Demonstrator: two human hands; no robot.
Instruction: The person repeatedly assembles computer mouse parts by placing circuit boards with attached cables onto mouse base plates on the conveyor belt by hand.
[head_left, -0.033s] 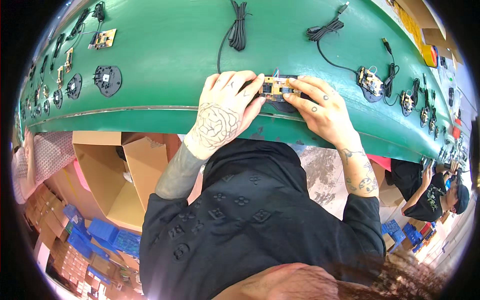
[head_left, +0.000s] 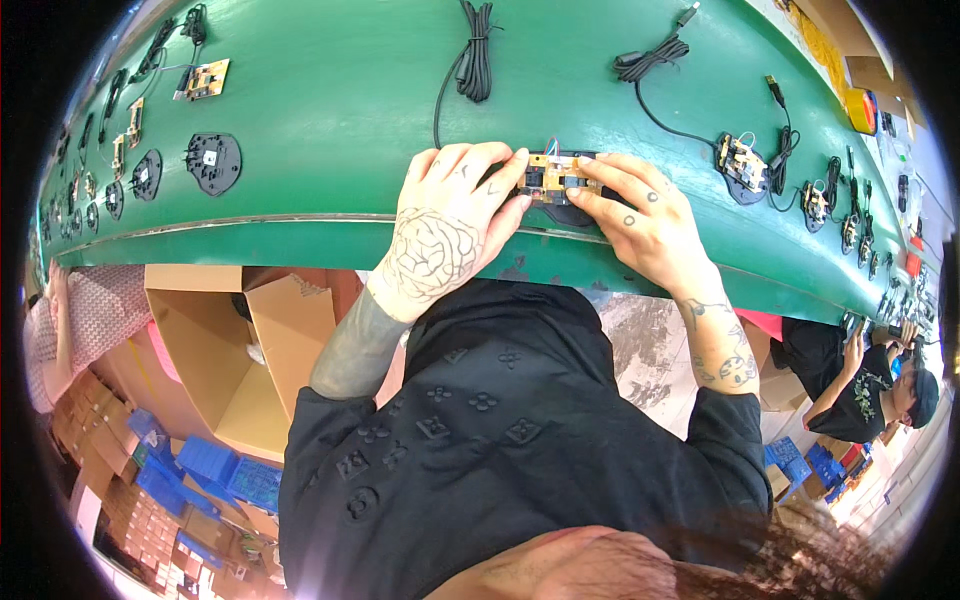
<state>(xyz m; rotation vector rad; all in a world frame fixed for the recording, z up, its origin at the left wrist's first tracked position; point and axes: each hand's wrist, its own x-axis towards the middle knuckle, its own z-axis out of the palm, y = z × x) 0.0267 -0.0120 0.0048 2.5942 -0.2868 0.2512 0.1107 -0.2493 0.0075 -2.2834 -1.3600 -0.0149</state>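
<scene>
Both hands meet at a small yellow-tan circuit board (head_left: 553,182) with black parts and thin coloured wires, lying over a black plastic mouse base (head_left: 567,213) near the belt's front edge. My left hand (head_left: 450,205) pinches the board's left end between thumb and fingers. At its right end, my right hand (head_left: 648,212) grips with thumb and index finger. The fingertips hide parts of the board and base, so how they fit together cannot be seen. A coiled black cable (head_left: 477,60) lies beyond my left hand, its lead running down toward the board.
The green work surface (head_left: 340,100) carries a bare mouse base (head_left: 213,163) and a circuit board (head_left: 207,79) at left. A base with board (head_left: 741,165) and cable (head_left: 652,60) lies at right. An open carton (head_left: 195,350) stands below left; a co-worker (head_left: 850,385) sits at right.
</scene>
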